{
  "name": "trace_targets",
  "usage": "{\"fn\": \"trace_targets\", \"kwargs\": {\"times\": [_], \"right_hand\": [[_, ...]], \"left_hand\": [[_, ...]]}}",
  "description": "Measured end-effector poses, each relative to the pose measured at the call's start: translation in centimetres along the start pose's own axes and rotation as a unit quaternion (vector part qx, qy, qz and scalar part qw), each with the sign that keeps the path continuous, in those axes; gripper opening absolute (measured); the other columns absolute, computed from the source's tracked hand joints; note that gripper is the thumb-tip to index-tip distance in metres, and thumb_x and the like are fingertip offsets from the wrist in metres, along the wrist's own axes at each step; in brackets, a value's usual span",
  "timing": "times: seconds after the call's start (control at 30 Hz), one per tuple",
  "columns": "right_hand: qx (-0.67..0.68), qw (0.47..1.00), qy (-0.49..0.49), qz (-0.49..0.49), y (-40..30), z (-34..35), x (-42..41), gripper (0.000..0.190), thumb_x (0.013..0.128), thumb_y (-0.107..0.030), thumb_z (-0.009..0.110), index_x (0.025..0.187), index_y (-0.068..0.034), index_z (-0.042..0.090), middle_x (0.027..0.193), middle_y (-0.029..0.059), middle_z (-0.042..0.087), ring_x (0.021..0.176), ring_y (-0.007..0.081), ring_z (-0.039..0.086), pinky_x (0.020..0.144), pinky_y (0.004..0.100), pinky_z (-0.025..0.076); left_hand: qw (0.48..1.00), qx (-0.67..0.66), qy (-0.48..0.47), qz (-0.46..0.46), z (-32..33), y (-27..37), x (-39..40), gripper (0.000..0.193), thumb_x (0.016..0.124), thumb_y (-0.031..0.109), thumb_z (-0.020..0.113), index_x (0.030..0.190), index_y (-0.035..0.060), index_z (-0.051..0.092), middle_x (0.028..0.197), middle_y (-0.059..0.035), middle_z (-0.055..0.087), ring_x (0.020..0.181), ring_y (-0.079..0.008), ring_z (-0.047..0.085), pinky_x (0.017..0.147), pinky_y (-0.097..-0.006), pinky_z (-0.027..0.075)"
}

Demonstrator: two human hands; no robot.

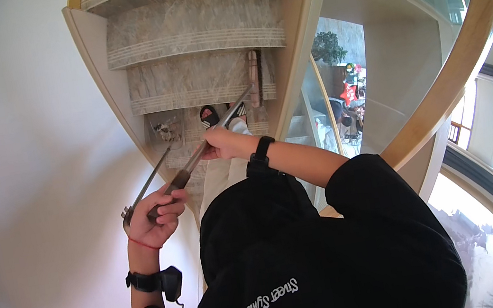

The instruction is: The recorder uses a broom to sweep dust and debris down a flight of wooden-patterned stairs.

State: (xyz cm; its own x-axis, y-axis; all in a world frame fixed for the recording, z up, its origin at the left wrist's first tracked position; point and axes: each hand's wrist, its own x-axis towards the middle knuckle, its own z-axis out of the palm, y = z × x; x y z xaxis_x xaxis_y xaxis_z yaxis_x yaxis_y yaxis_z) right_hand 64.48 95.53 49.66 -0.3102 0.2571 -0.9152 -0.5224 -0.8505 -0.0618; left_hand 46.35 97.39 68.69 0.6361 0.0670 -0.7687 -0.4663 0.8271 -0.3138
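My left hand [154,218] is closed around the dark grip at the upper end of a broom handle [199,152]. It also has the top of a thin dustpan handle [150,177] against it, though how the fingers hold that one is hidden. My right hand [219,143] grips the broom's metal pole lower down. The broom head [255,79], with dark bristles on its right side, lies at the right end of a marble stair step [190,80]. At the left end of a step sits a clear dustpan [165,131] with debris in it, beside my sandalled feet.
A white wall [33,165] rises on the left. Pale side panels edge the marble stairs. To the right are glass panels and a curved wooden handrail [455,85]. Through the opening beyond, a lower floor shows a green plant [328,47] and a red star-shaped thing [349,93].
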Motion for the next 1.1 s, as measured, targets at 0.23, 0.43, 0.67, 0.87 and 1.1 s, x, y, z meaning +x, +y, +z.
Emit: {"fn": "trace_targets", "kwargs": {"times": [0.23, 0.43, 0.67, 0.87, 1.1], "right_hand": [[-0.029, 0.989, -0.146, -0.007, 0.4, 1.6, 2.7, 0.019, 0.088, -0.009, 0.036, 0.095, 0.004, 0.048, 0.088, 0.0158, 0.060, 0.082, 0.0274, 0.062, 0.077, 0.0401, 0.052], [-0.053, 0.978, -0.203, -0.017, 1.4, 5.5, 2.6, 0.023, 0.090, -0.014, 0.037, 0.094, 0.004, 0.050, 0.088, 0.0161, 0.060, 0.081, 0.0274, 0.062, 0.075, 0.0397, 0.053], [-0.078, 0.969, -0.220, 0.076, 2.7, 7.9, -2.2, 0.025, 0.091, -0.017, 0.038, 0.093, 0.006, 0.047, 0.087, 0.0154, 0.058, 0.080, 0.0287, 0.062, 0.073, 0.0409, 0.054], [-0.101, 0.941, -0.313, 0.079, 2.1, 11.7, 0.7, 0.021, 0.090, -0.016, 0.039, 0.089, 0.003, 0.048, 0.079, 0.0125, 0.058, 0.076, 0.0248, 0.062, 0.070, 0.0385, 0.054], [-0.118, 0.939, -0.303, 0.110, -1.4, 12.1, 7.8, 0.007, 0.084, -0.010, 0.045, 0.083, -0.003, 0.044, 0.071, 0.0064, 0.052, 0.059, 0.0161, 0.053, 0.053, 0.0303, 0.047]], "left_hand": [[0.993, 0.106, 0.025, 0.054, -0.3, 0.1, -1.4, 0.057, 0.073, -0.005, 0.044, 0.128, 0.0047, 0.031, 0.085, -0.0050, 0.040, 0.056, -0.0054, 0.036, 0.039, -0.0137, 0.029], [0.989, 0.095, 0.058, 0.102, -1.0, 0.0, -4.0, 0.064, 0.070, -0.005, 0.045, 0.131, 0.0069, 0.030, 0.087, -0.0065, 0.041, 0.054, -0.0063, 0.035, 0.037, -0.0145, 0.028], [0.976, 0.100, 0.132, 0.144, 1.0, -5.7, -9.4, 0.079, 0.065, -0.008, 0.045, 0.138, 0.0161, 0.022, 0.090, -0.0085, 0.042, 0.051, -0.0101, 0.037, 0.038, -0.0207, 0.029], [0.944, 0.167, 0.182, 0.217, 1.7, -6.8, -8.5, 0.082, 0.068, -0.008, 0.045, 0.139, 0.0179, 0.014, 0.091, -0.0079, 0.040, 0.053, -0.0110, 0.041, 0.040, -0.0231, 0.034], [0.912, 0.227, 0.182, 0.289, 0.4, -3.2, 0.2, 0.069, 0.077, -0.003, 0.050, 0.134, 0.0143, 0.016, 0.085, -0.0055, 0.046, 0.058, -0.0120, 0.046, 0.049, -0.0263, 0.040]]}}
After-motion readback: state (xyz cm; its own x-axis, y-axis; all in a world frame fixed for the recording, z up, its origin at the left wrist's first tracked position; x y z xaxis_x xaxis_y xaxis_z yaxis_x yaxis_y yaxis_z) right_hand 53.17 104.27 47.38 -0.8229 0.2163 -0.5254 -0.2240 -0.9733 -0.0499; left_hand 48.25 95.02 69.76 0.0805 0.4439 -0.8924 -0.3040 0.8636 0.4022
